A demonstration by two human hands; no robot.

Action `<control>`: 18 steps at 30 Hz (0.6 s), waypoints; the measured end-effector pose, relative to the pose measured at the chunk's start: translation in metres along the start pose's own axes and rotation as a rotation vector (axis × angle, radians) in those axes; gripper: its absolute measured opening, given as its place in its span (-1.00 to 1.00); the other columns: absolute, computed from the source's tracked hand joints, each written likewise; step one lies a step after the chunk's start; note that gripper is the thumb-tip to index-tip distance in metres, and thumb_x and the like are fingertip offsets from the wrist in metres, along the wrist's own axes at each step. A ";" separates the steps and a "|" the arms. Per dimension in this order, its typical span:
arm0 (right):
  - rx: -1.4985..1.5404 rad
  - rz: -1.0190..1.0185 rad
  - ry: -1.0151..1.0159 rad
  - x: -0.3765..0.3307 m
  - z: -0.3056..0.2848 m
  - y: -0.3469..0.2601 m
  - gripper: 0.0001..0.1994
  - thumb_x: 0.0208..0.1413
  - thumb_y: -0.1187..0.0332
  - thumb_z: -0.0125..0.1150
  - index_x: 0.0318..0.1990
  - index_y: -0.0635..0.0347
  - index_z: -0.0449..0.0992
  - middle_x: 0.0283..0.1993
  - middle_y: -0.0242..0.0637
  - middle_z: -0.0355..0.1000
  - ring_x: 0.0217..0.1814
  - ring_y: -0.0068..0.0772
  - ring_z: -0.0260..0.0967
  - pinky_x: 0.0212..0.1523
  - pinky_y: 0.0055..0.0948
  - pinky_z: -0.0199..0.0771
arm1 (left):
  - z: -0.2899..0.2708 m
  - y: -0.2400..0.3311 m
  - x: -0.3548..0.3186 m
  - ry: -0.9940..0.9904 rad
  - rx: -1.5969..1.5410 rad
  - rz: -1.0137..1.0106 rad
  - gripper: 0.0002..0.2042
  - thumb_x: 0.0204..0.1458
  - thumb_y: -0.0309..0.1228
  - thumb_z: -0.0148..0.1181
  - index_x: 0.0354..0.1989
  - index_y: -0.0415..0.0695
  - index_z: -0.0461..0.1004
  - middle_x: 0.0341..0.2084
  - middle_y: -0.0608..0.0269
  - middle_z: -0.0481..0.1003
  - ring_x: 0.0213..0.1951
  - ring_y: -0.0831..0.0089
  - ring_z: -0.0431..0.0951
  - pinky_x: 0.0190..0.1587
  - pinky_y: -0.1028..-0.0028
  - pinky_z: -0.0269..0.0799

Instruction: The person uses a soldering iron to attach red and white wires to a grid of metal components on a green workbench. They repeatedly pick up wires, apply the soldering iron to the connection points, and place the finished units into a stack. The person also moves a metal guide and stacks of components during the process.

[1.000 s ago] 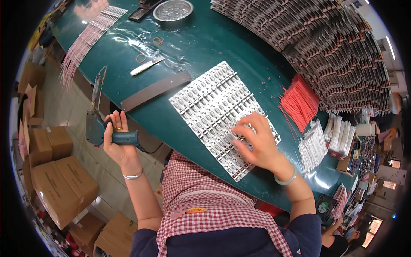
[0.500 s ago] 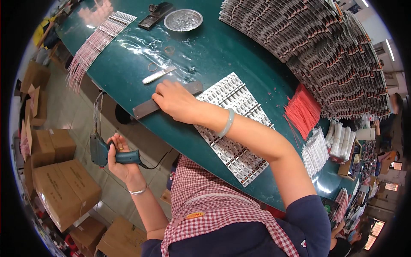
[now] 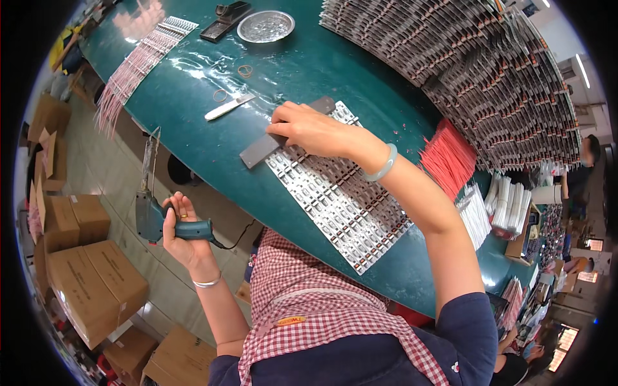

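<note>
My left hand (image 3: 185,239) is wrapped round the handle of a teal soldering gun (image 3: 150,222), which hangs beyond the table's near edge with its thin tip pointing up. My right hand (image 3: 315,132) grips a dark flat metal bar (image 3: 260,152) from above. That bar lies across the far-left end of a panel of small circuit boards (image 3: 344,215). Rows of metal parts cover the panel, and my right forearm shades part of it. To the left of the bar lies a white-handled knife or scraper (image 3: 226,109).
Red wires (image 3: 449,157) and white wires (image 3: 474,215) lie right of the panel. Behind them rise stacked board panels (image 3: 450,64). A metal dish (image 3: 266,27), a black soldering stand (image 3: 224,22) and a wired panel (image 3: 151,51) sit at the far side. Cartons (image 3: 96,289) stand on the floor left.
My right hand has slid the metal bar rightward, from beside the panel's end onto it. The soldering gun stays in my left hand at nearly the same place.
</note>
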State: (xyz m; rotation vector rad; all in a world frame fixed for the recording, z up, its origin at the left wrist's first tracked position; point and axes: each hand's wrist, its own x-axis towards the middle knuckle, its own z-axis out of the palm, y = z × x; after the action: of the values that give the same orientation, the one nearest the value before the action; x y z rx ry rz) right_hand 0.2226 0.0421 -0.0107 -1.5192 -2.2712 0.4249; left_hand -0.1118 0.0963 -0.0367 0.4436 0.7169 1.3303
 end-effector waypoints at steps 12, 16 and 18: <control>-0.053 0.255 0.656 -0.115 -0.009 -0.058 -0.61 -0.22 0.68 0.17 -0.12 0.22 0.53 -0.10 -0.20 0.45 -0.02 -0.11 0.36 -0.03 -0.23 0.40 | 0.020 -0.005 -0.025 -0.246 0.045 -0.212 -0.71 0.16 -0.54 0.05 0.06 -0.27 0.30 0.00 0.10 0.48 -0.37 0.54 0.38 -0.29 0.59 0.37; -0.244 0.660 0.821 -0.232 -0.011 -0.099 -0.73 -0.19 0.65 0.25 -0.25 0.24 0.54 -0.22 -0.22 0.44 -0.14 -0.14 0.38 -0.16 -0.27 0.42 | 0.027 -0.007 -0.035 -0.351 0.138 -0.226 -0.68 0.17 -0.56 0.03 0.09 -0.30 0.28 0.03 0.06 0.46 -0.51 0.68 0.30 -0.49 0.69 0.29; -0.418 0.943 0.894 -0.293 -0.004 -0.117 -0.77 -0.16 0.62 0.29 -0.26 0.24 0.55 -0.26 -0.23 0.43 -0.17 -0.14 0.37 -0.17 -0.28 0.42 | 0.041 -0.020 -0.041 -0.389 0.196 -0.234 -0.68 0.14 -0.58 0.03 0.09 -0.34 0.28 0.02 0.01 0.45 -0.53 0.69 0.30 -0.52 0.70 0.28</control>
State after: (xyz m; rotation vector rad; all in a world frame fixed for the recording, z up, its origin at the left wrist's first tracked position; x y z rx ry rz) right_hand 0.2307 -0.2731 0.0041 -2.2963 -0.9062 -0.4764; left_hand -0.0720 0.0562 -0.0124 0.7303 0.5543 0.9216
